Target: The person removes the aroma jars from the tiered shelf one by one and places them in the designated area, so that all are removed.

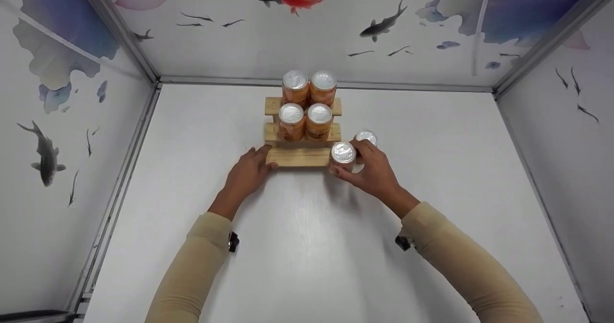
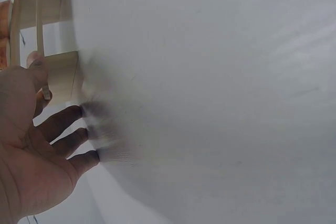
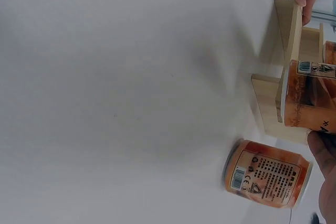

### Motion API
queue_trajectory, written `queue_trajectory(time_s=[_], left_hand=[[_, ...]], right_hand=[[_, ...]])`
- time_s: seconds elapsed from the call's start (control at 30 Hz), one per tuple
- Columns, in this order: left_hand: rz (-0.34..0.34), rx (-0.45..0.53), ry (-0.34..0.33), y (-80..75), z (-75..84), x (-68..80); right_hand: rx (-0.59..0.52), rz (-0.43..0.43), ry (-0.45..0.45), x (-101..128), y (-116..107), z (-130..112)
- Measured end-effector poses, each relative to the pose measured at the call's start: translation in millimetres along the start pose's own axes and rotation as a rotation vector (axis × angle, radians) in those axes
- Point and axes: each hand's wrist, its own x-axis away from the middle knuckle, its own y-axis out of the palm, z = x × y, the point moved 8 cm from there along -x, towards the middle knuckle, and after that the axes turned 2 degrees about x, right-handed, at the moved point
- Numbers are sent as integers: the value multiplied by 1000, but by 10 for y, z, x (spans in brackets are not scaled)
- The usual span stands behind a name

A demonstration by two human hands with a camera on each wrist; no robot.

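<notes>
Pinching the wooden rack (image 1: 298,158) at the left end of its low step, the left hand (image 1: 248,170) has its thumb and one finger close around the wood. Its other three fingers are spread apart, with their tips down by the desk (image 1: 307,251). The right hand (image 1: 377,173) is curled around an orange can (image 1: 343,154), with the thumb near the front and fingers on the far side. This can is upright, at the right end of the low step. I cannot tell if its bottom touches the wood. A loose can (image 3: 266,174) stands on the desk, just past the right hand, to the right of the rack. Four more cans (image 1: 291,116) stand upright on the rack: two side by side on the middle step, and two on the top step. All the cans have shiny tops. Both arms have tan sleeves (image 1: 189,275). Behind the desk, a white wall (image 1: 312,40) shows a red fish (image 1: 302,0).
</notes>
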Motion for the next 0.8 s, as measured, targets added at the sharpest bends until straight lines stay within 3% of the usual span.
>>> queue_trajectory(time_s=[0.57,0.8], left_hand=[[-28,10,-22,17,-26,-31],[-29,17,-26,18,-20,-21]], right_hand=[[12,-25,-13,192,-275,338],[34,-35,30,312,-354,517]])
